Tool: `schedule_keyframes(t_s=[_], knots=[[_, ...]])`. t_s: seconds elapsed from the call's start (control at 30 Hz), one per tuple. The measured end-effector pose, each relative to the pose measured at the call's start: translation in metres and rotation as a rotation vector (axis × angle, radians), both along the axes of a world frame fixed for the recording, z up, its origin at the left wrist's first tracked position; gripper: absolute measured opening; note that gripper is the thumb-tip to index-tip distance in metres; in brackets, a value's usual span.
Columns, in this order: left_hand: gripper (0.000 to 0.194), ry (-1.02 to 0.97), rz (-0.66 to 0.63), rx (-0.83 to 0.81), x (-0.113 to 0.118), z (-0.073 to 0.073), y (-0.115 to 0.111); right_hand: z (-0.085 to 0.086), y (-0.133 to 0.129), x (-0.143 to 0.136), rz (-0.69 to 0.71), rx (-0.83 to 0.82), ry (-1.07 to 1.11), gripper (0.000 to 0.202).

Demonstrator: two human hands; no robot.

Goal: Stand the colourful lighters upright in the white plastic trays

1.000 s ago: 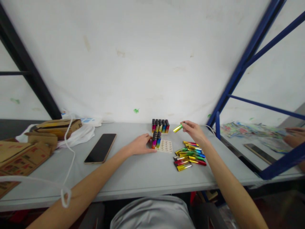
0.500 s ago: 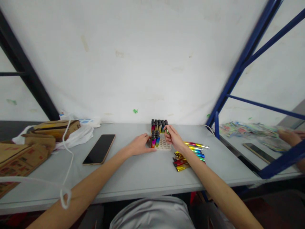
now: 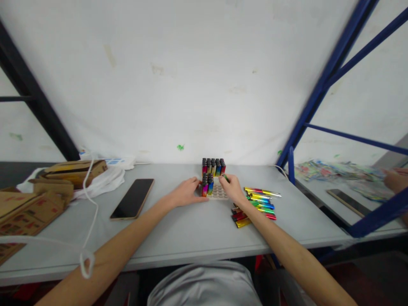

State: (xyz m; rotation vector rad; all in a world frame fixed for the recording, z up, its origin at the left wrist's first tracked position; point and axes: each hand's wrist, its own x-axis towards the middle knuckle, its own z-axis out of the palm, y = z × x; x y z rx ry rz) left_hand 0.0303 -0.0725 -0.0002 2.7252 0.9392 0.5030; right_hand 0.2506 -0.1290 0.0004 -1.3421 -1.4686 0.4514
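My left hand (image 3: 185, 193) rests on the table against the left side of a white holed tray (image 3: 219, 194), touching the few upright lighters (image 3: 207, 185) standing in it. My right hand (image 3: 234, 189) is over the tray's right part, fingers closed on a green-yellow lighter (image 3: 225, 177) held down toward the holes. A full block of upright coloured lighters (image 3: 213, 167) stands just behind the tray. A loose pile of shiny coloured lighters (image 3: 256, 206) lies flat to the right of my right wrist.
A dark phone (image 3: 133, 204) lies left of my left hand. Cardboard boxes (image 3: 28, 199) and a white plastic bag (image 3: 102, 180) fill the far left. A blue metal frame (image 3: 321, 97) stands at right; beyond it, another person's hand (image 3: 395, 180) and a second phone (image 3: 344, 202).
My right hand carried the lighter from the right, above the loose pile, leftward and down onto the tray. My left hand stayed by the tray.
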Motion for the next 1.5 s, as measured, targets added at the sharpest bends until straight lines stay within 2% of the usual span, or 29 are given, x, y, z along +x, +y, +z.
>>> schedule_keyframes(t_s=[0.1,0.23,0.47,0.57,0.67,0.87,1.3,1.5], knots=[[0.056,0.014,0.004,0.003,0.0,0.0,0.0,-0.001,0.002,0.001,0.008,0.002,-0.006,0.035],[0.058,0.028,0.005,0.009,0.0,0.0,0.0,0.002,-0.002,0.0,0.014,0.03,-0.056,0.043],[0.059,0.017,-0.003,0.005,-0.001,-0.001,0.001,0.013,-0.016,0.002,0.127,0.079,-0.233,0.036],[0.061,0.0,-0.01,0.007,-0.001,-0.002,0.002,0.016,-0.017,0.003,0.182,0.143,-0.251,0.038],[0.062,0.006,0.003,0.011,-0.001,-0.003,0.002,0.019,-0.017,0.003,0.177,0.199,-0.266,0.041],[0.062,0.01,-0.002,0.02,-0.001,-0.005,0.003,0.017,-0.018,0.006,0.292,0.065,-0.255,0.036],[0.062,0.01,-0.009,0.032,-0.001,-0.005,0.003,0.018,-0.021,0.006,0.382,0.092,-0.372,0.025],[0.062,-0.01,0.001,0.008,-0.001,-0.008,0.005,0.017,-0.021,0.004,0.397,0.067,-0.376,0.029]])
